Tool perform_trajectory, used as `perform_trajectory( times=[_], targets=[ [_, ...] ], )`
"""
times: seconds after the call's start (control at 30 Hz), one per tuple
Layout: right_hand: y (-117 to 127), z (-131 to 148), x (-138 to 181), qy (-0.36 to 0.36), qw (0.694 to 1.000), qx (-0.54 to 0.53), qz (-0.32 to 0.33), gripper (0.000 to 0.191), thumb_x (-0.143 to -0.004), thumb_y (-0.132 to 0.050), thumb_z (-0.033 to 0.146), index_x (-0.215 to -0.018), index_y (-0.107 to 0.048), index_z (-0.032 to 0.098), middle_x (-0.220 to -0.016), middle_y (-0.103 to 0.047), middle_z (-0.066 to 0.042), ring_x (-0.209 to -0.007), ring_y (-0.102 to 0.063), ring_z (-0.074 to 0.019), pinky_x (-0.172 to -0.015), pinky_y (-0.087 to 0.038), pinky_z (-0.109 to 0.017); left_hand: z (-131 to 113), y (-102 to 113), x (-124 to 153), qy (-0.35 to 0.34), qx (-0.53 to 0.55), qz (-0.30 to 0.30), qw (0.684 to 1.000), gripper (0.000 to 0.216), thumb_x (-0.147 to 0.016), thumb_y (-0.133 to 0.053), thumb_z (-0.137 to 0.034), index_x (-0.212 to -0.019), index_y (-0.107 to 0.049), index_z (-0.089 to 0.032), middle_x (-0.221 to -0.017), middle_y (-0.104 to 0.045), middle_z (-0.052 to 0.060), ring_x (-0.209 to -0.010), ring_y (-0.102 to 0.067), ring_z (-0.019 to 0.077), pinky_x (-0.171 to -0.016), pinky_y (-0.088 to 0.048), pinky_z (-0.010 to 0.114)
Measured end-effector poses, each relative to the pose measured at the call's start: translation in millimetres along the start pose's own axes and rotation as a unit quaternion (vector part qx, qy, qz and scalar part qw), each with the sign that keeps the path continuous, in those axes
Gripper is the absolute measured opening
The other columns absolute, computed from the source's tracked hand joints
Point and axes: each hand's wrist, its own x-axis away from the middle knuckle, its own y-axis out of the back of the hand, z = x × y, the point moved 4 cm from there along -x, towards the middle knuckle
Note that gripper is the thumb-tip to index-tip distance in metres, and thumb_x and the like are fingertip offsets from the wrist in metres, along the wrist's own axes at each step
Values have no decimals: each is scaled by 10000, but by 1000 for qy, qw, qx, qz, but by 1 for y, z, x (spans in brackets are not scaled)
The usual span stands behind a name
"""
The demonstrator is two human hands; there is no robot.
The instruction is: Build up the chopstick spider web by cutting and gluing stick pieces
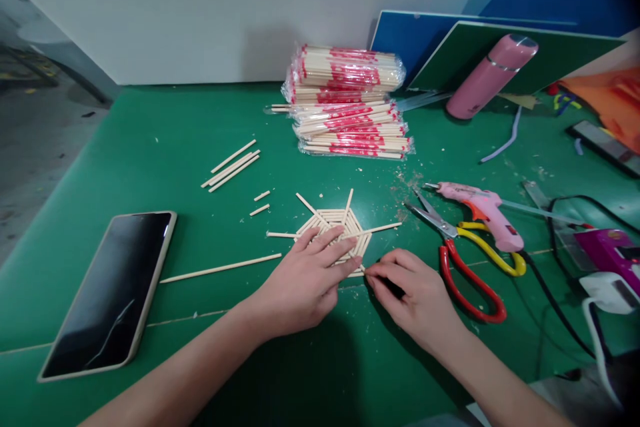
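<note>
Stick hexagon (pixel 334 219) sits mid-bench, and we press our left hand (pixel 305 284) flat on it, fingers spread apart. Our right hand (pixel 415 297) pinches a short stick (pixel 357 274) at its near edge, thumb and forefinger clamped tight. Along the far edge, clear plastic packets (pixel 355 140) lie stacked, packed full of chopsticks (pixel 345 70).

Open green mat (pixel 320 374) lies on the near side of our left hand (pixel 305 280) and to its left, crossed only by one long stick (pixel 220 268), with a phone (pixel 113 290) farther left. Just right of our right hand (pixel 415 297), scissors (pixel 465 260) and a glue gun (pixel 483 210) block passage. Chopstick packs (pixel 350 104) wall off the far side.
</note>
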Motion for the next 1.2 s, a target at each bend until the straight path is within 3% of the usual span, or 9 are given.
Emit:
perform_trajectory(
  times=[0.97,1.2],
  targets=[
    [1,1,-1,-7,1000,2,11,164,-812,-463,198,-829,-626,204,-750,-558,-30,-697,-523,-133,-623,-420,-248,3,0,0,-1,5,13,1000,429,-799,-396,-139,-1204,-440,-273,-1344,-376,15,-1274,-207,232,-1013,-159,485],
    [1,-1,0,-41,999,-19,-2,102,-769,-507,186,-861,-550,185,-730,-546,-12,-694,-518,-134,-622,-413,-250,3,-1,0,1,-1,19,1000,439,-788,-394,-133,-1203,-442,-267,-1354,-361,15,-1282,-190,235,-1016,-150,491]
  ],
)
